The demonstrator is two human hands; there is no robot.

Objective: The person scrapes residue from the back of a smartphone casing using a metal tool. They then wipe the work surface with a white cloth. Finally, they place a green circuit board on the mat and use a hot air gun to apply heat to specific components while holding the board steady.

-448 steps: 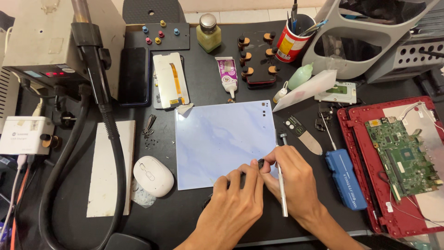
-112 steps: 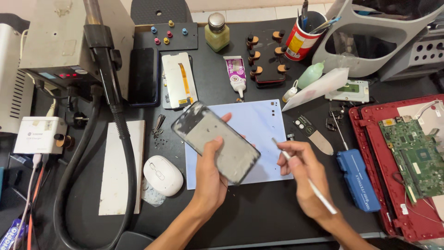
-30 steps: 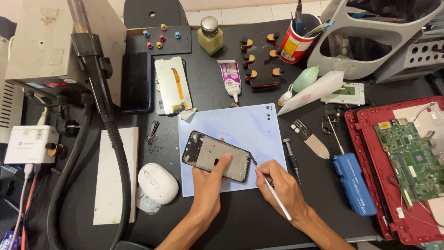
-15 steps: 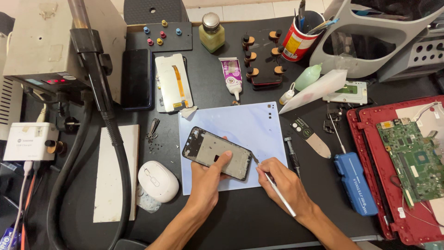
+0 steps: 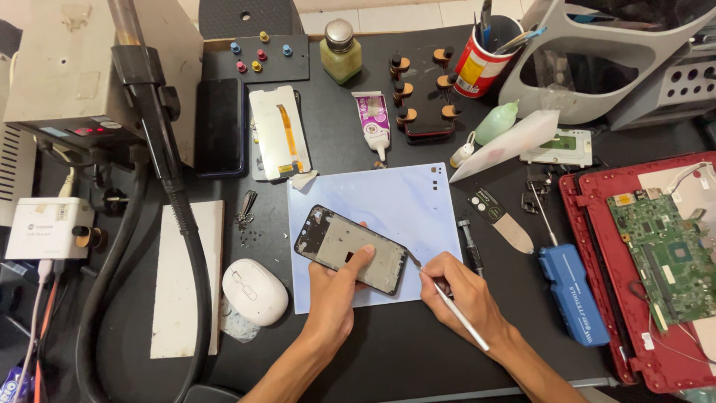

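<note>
The left hand (image 5: 334, 287) is clamped on a phone frame (image 5: 350, 249), thumb on its open inner face and fingers beneath, holding it just above the pale blue mat (image 5: 388, 201) near the front of the dark desk (image 5: 388, 358). The right hand (image 5: 462, 295) is closed around a thin white-handled tool (image 5: 451, 304) in a pen grip, its metal tip meeting the frame's lower right corner. Just beside that hand lies a small black screwdriver (image 5: 470, 245), and farther right a blue case (image 5: 573, 292) and an opened red laptop shell with a green circuit board (image 5: 660, 242). Left of the mat sit a white mouse (image 5: 255, 291) and a white slab (image 5: 185, 276). Behind the mat lie a detached phone screen (image 5: 277, 142), a dark phone (image 5: 221, 127), a glue tube (image 5: 373, 127) and a red cup of tools (image 5: 481, 60).
</note>
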